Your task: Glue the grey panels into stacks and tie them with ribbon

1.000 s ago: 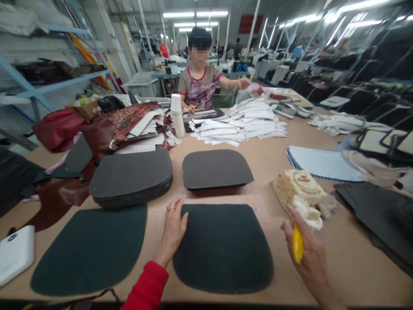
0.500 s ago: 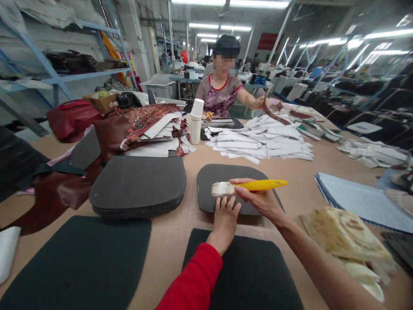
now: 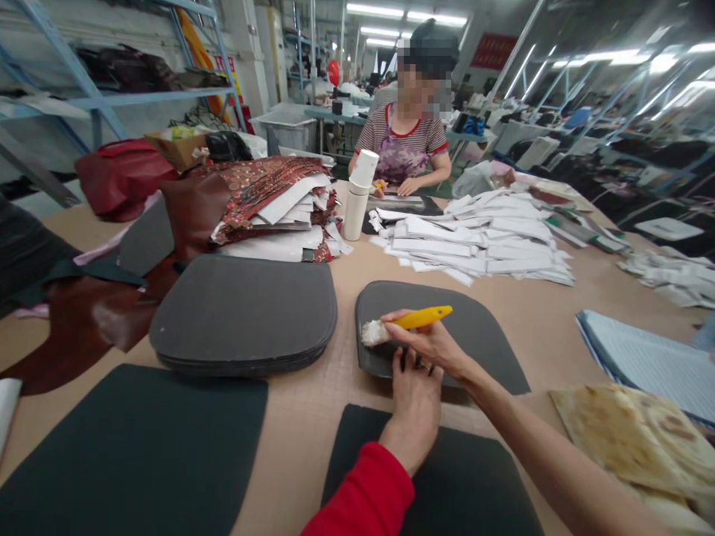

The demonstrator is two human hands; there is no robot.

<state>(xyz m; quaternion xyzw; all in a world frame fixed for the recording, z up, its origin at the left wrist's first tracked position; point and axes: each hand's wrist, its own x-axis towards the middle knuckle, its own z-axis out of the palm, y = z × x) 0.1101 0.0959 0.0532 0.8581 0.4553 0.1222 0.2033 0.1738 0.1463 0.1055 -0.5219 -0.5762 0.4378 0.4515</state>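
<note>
My right hand [image 3: 427, 339] grips a paintbrush [image 3: 420, 318] by its yellow handle. Pale, coated bristles touch or hover just over the left part of a dark grey rounded panel [image 3: 463, 316]; contact is hard to make out. Just below the brush, my left hand [image 3: 416, 383], in a red sleeve, rests with its fingers spread on the panel's near edge. A ring shows on one finger. To the left lies a stack of similar grey panels [image 3: 240, 309]. Nearer to me are two dark green-black pieces, one on the left [image 3: 139, 439] and one [image 3: 463, 476] partly under my left forearm.
Across the table a co-worker [image 3: 410, 134] bends over a dark board. White strips [image 3: 474, 238] are heaped before them. Stacked paper cups [image 3: 357, 197] stand beside patterned red-brown pieces [image 3: 273, 193]. Flatbread [image 3: 642, 432] and a blue-edged notebook [image 3: 653, 361] lie at right.
My right hand has drawn the brush leftward, closer to the panel's left edge. My left hand stays at its near edge. The co-worker's outstretched arm has come back to the board. The view has shifted.
</note>
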